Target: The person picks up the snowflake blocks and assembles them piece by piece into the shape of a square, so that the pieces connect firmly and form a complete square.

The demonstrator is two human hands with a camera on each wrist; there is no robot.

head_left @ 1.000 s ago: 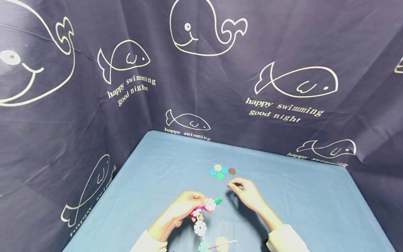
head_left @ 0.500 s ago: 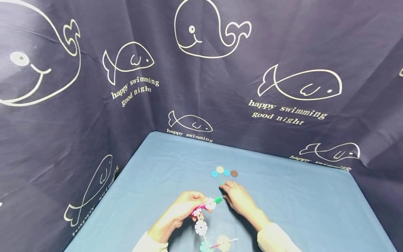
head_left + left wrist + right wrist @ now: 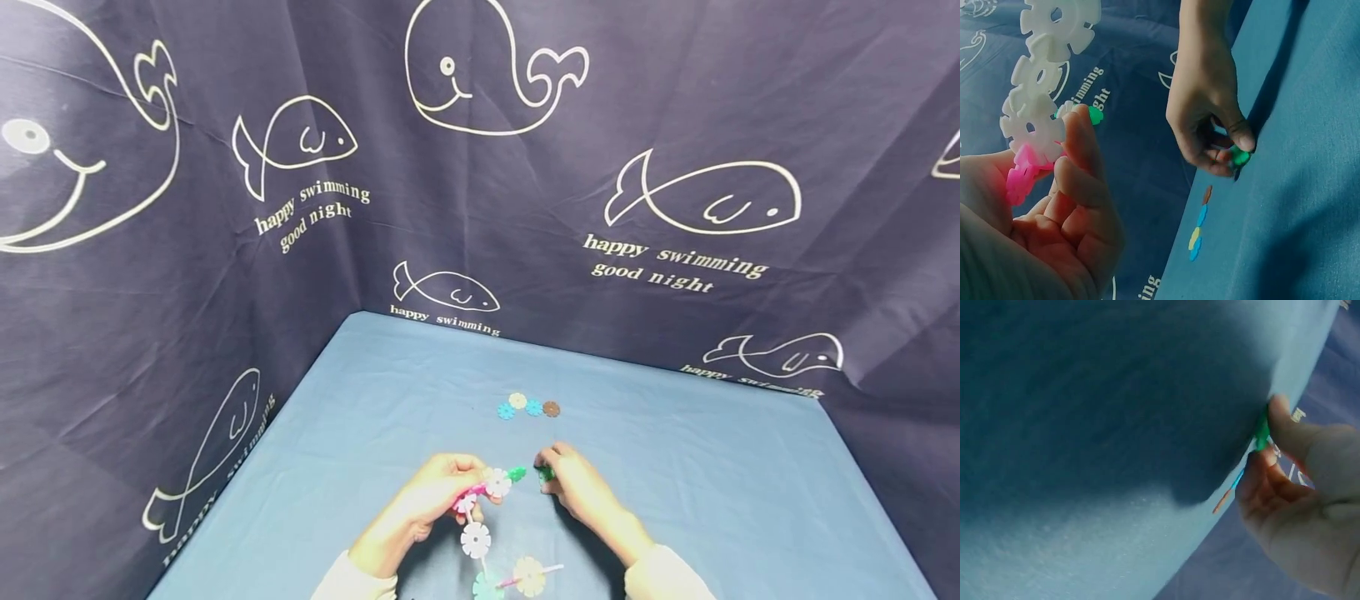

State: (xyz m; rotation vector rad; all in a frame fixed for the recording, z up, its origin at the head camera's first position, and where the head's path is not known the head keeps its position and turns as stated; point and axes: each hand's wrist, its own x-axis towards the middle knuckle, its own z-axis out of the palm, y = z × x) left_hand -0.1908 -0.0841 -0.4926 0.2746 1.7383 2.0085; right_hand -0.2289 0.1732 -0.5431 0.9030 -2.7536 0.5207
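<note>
A chain of notched plastic discs [image 3: 476,540] in white, pink, green, teal and cream hangs from my left hand [image 3: 435,500], which pinches it near a pink disc [image 3: 1020,178]. A green disc [image 3: 516,474] forms the chain's upper right end, beside a white disc [image 3: 498,483]. Between thumb and fingertips my right hand [image 3: 581,483] pinches a loose green disc [image 3: 1240,155], just right of that end and apart from it. In the right wrist view this green disc [image 3: 1262,430] appears edge-on, partly covered by the fingers.
Beyond the hands, two blue discs [image 3: 507,411], a cream disc [image 3: 517,400] and a brown disc [image 3: 551,409] lie in a row on the blue table cloth [image 3: 420,375]. Dark curtains [image 3: 525,208] printed with fish and whales stand along the back and left.
My right hand has reached to the green disc below the row, picked it up and brought it nearer. My left hand keeps its hold on the chain, almost still.
</note>
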